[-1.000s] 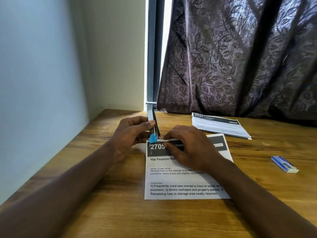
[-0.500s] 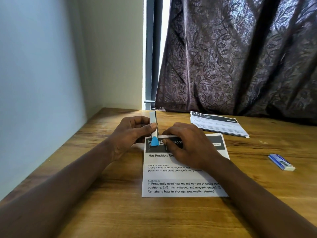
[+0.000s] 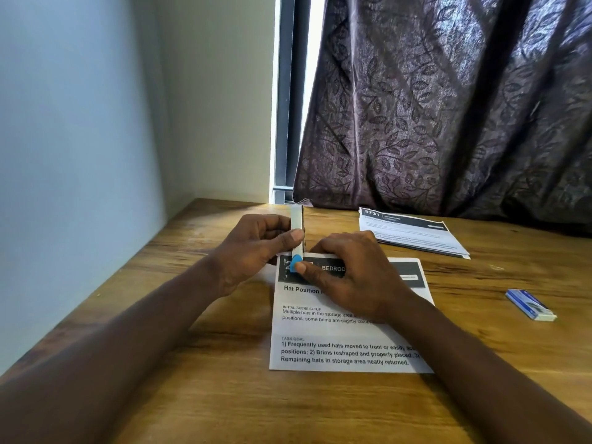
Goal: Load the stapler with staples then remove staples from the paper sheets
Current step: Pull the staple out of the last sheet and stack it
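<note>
Stapler (image 3: 296, 225): slim, pale grey with a blue tip, standing near upright in left grip (image 3: 256, 248), tip down on the top-left corner of front sheet (image 3: 339, 331). That sheet is printed with a dark header band and lies flat mid-surface (image 3: 224, 395), right grip (image 3: 349, 274) pressing on its top. Second sheet stack (image 3: 413, 232) lies flat, back right. Staple box (image 3: 530, 304): small, blue-white, far right, well apart from both.

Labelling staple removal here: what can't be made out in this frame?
Head view only.
- Staple, if any: hidden by the blue tip of the stapler and the right hand.
- front sheet heading: partly covered by right hand.
- far stack text: too small, blurred.
- blue box label: too small.
</note>
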`<act>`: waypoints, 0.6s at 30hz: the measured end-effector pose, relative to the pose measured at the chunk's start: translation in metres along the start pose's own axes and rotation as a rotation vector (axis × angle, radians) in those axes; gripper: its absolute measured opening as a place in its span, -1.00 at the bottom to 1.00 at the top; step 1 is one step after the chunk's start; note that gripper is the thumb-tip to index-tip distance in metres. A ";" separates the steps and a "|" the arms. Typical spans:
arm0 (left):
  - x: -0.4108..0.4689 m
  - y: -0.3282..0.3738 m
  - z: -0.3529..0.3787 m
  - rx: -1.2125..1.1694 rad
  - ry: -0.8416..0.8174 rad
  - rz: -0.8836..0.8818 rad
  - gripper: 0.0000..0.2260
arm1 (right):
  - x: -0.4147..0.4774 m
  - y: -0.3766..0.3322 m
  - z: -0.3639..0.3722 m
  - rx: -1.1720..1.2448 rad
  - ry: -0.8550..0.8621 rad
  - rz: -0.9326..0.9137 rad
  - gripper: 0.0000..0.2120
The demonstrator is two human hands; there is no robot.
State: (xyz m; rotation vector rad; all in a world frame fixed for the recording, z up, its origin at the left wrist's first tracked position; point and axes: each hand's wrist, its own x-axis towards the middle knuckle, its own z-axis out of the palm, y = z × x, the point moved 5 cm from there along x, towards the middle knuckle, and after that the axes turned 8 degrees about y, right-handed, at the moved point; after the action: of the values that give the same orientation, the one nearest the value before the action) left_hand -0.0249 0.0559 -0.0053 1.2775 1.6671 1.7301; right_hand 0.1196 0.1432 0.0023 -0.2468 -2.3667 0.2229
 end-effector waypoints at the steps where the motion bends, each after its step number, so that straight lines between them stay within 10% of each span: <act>1: -0.001 0.001 0.001 0.005 -0.007 0.006 -0.74 | 0.000 0.003 0.001 0.054 0.007 0.026 -0.56; 18: 0.001 0.003 0.011 0.103 -0.024 0.093 -0.88 | 0.000 0.017 0.011 0.306 -0.110 0.190 -0.66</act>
State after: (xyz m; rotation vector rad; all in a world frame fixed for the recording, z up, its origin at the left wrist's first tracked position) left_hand -0.0157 0.0622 -0.0042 1.4378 1.7279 1.6935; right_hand 0.1145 0.1584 -0.0093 -0.3181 -2.3767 0.6983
